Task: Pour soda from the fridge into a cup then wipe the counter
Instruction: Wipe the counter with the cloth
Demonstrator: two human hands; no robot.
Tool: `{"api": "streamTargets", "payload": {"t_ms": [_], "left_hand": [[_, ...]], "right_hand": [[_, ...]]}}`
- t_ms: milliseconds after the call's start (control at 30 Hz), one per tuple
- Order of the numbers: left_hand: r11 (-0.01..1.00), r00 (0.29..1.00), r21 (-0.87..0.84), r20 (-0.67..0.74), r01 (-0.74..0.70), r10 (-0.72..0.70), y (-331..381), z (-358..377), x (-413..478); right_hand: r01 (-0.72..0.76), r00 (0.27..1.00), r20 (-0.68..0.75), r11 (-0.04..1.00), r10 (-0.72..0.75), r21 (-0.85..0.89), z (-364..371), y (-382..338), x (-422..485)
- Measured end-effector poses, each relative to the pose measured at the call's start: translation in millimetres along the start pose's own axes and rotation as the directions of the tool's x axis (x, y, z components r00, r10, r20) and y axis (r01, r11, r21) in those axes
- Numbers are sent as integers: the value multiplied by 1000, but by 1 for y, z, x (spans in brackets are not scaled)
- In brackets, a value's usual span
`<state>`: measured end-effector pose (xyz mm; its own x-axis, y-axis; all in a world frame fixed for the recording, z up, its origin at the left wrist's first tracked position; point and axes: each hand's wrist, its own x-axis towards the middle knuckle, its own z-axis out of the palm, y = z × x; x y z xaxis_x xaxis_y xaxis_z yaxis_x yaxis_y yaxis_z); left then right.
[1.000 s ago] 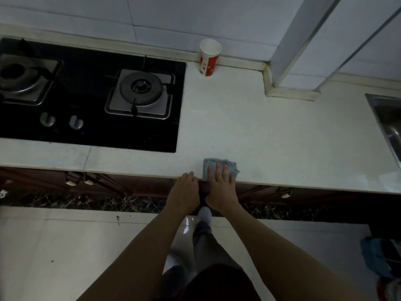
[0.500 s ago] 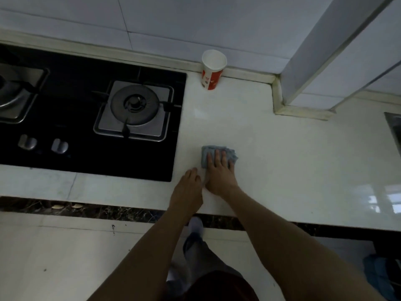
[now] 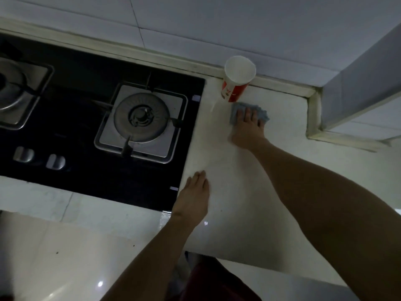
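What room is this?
Most likely a home kitchen. A black glass gas stove with round metal burners is set into a pale stone counter, white tiles cover the wall, and the right hand presses a blue-grey cloth beside a red-and-white paper cup.

Dim, soft-focus view (wide-angle bending at edges), perhaps faint glare on floor [image 3: 100,283].

We see the right hand [image 3: 247,124] reaching forward, palm down, fingers spread. The left hand [image 3: 194,197] lies flat, fingers together, arm bent.
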<state>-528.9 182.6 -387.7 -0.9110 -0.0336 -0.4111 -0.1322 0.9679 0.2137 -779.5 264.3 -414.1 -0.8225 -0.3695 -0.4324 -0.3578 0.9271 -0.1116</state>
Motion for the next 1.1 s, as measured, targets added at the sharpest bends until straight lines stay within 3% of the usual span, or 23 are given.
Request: {"api": "streamTargets", "payload": {"t_ms": [467,567,733,800,967,1100], "left_hand": [[998,998,-7,36,-57,57,-8,-4,-5],[995,995,17,17,-103,102,-12,-3,-9],[988,988,-15,-23,-154,154,-23,-9,-33],[979,976,53,-75,-198,202,-29,-7,-54],[943,949,105,51,-315,311,-47,9,-107],[961,961,47,64,-271,268,-67,16,-135]], "right_hand": [[-110,994,4,992,111,-67,-24,2,39],[-82,996,-47,996,81,-38,-11,-6,11],[-15,1000,-8,999,15,-35,28,-35,-55],[4,1000,-11,999,-5,-46,44,-48,-83],[28,999,-34,998,-30,-50,80,-85,-157],[47,999,-14,998,-47,-51,100,-110,-201]]}}
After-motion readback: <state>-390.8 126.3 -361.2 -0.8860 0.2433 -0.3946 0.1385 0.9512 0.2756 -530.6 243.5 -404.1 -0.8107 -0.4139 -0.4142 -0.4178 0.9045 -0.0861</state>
